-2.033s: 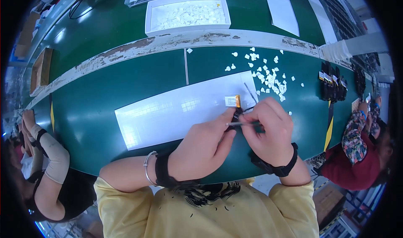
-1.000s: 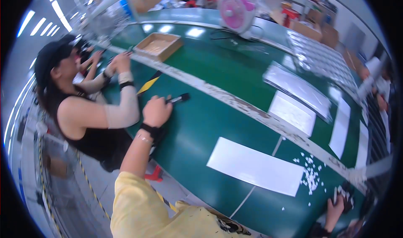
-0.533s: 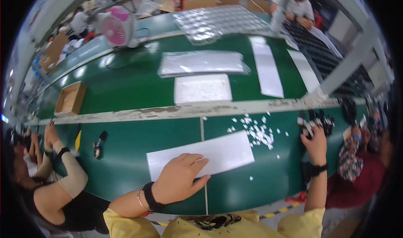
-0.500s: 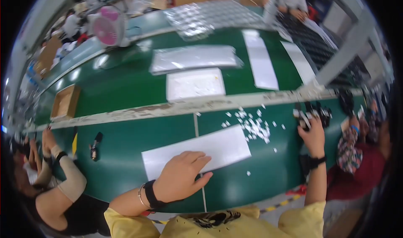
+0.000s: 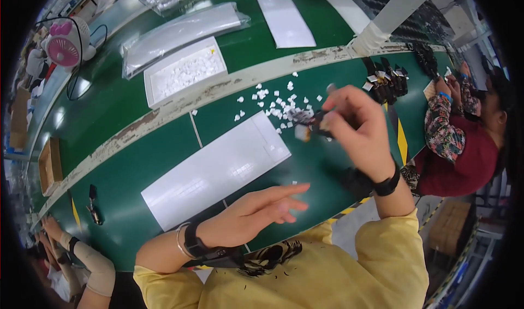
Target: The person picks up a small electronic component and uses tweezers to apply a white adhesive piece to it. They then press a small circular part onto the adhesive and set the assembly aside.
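My right hand [image 5: 357, 129] pinches a small dark cable bundle [image 5: 319, 124] above the green bench, just right of the scattered small white pieces [image 5: 281, 106]. The bundle is blurred, with a pale, brownish end hanging from it. My left hand [image 5: 254, 213] is empty, fingers stretched out and thumb side turned inward, over the bench's near edge. A glossy white sheet [image 5: 215, 170] lies slanted beyond it. At the right of the bench rests a pile of similar dark cable bundles [image 5: 386, 82] with white tags. Another dark piece [image 5: 94, 205] lies alone at the left.
A white tray [image 5: 155, 99] filled with small white pieces stands past the worn ledge [image 5: 237, 79]. Behind it lie a plastic-wrapped stack [image 5: 180, 36] and white panels [image 5: 284, 14]. A pink-white fan [image 5: 64, 48] and a cardboard box [image 5: 50, 167] are left. A co-worker [image 5: 464, 145] sits at the right.
My right hand has come away from the dark pile, leftward and nearer the white pieces, with a cable bundle in it. My left hand has drawn back off the sheet. The view has turned.
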A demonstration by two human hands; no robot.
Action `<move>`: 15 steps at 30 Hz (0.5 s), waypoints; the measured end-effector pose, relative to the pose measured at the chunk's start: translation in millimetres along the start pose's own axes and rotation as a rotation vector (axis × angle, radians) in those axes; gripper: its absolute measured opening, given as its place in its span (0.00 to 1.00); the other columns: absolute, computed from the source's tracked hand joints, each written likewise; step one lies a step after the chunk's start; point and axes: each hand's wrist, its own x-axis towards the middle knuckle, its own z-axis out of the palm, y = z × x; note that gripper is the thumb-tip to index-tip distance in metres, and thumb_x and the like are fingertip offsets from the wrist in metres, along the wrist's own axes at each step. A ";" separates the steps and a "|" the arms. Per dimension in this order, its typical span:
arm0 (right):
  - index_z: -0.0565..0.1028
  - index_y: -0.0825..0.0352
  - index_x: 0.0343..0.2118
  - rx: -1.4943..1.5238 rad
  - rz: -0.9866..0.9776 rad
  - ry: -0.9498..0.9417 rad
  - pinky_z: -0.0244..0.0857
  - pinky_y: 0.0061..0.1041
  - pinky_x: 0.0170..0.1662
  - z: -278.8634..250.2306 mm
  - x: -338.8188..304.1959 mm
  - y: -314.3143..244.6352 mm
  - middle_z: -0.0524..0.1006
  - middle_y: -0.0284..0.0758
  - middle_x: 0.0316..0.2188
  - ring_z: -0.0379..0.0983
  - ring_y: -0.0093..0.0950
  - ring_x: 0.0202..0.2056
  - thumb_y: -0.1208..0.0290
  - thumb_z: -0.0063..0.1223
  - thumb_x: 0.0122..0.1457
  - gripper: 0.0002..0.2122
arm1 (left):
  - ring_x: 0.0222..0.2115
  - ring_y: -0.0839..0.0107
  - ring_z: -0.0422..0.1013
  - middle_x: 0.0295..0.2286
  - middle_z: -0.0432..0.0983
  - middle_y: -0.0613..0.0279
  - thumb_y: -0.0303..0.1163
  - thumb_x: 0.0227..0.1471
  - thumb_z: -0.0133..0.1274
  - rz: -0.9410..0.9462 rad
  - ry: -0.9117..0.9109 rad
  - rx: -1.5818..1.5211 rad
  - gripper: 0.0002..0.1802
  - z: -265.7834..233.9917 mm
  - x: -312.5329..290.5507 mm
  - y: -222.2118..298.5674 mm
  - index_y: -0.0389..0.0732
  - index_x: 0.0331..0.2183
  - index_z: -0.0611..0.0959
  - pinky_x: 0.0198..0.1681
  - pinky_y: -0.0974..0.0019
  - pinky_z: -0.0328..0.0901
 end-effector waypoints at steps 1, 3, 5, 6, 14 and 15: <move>0.68 0.69 0.28 0.115 0.007 -0.025 0.53 0.09 0.25 15.0 -4.4 0.0 0.68 0.24 0.20 0.62 0.09 0.22 0.83 0.48 0.49 0.04 | 0.41 0.73 0.66 0.48 0.65 0.57 0.38 0.59 0.38 -0.003 -0.019 -0.086 0.25 3.6 2.1 -1.3 0.40 0.56 0.58 0.45 0.71 0.61; 0.67 0.69 0.27 0.039 -0.010 -0.132 0.53 0.10 0.23 33.6 -14.9 -12.7 0.69 0.24 0.20 0.62 0.09 0.22 0.82 0.49 0.50 0.04 | 0.43 0.73 0.65 0.47 0.65 0.56 0.37 0.59 0.35 0.041 0.057 -0.185 0.24 11.1 9.7 -1.7 0.39 0.55 0.57 0.47 0.70 0.61; 0.66 0.70 0.28 0.074 -0.096 -0.180 0.53 0.10 0.21 53.6 -23.8 -8.4 0.69 0.25 0.20 0.62 0.10 0.22 0.81 0.50 0.50 0.04 | 0.44 0.73 0.65 0.44 0.66 0.57 0.35 0.59 0.35 0.176 0.353 -0.468 0.20 7.9 17.9 -3.2 0.36 0.51 0.61 0.48 0.68 0.61; 0.69 0.71 0.27 0.085 -0.148 -0.217 0.54 0.12 0.22 58.7 -26.0 -0.3 0.69 0.27 0.21 0.62 0.13 0.21 0.81 0.50 0.50 0.03 | 0.44 0.72 0.65 0.43 0.66 0.58 0.32 0.58 0.35 0.201 0.393 -0.477 0.16 0.8 17.4 0.2 0.35 0.47 0.65 0.48 0.67 0.62; 0.72 0.71 0.29 0.293 0.073 -0.027 0.56 0.15 0.29 48.8 7.6 47.4 0.69 0.30 0.24 0.63 0.19 0.26 0.69 0.42 0.58 0.11 | 0.36 0.66 0.73 0.34 0.74 0.54 0.26 0.54 0.39 0.162 0.619 -0.241 0.12 -50.3 7.0 2.6 0.33 0.40 0.71 0.38 0.69 0.69; 0.71 0.71 0.30 0.438 0.216 -0.091 0.59 0.15 0.29 43.5 7.9 51.1 0.69 0.31 0.25 0.66 0.19 0.26 0.69 0.42 0.59 0.10 | 0.35 0.67 0.73 0.34 0.74 0.54 0.26 0.54 0.39 0.140 0.654 -0.196 0.12 -51.7 7.0 3.0 0.33 0.40 0.72 0.37 0.70 0.69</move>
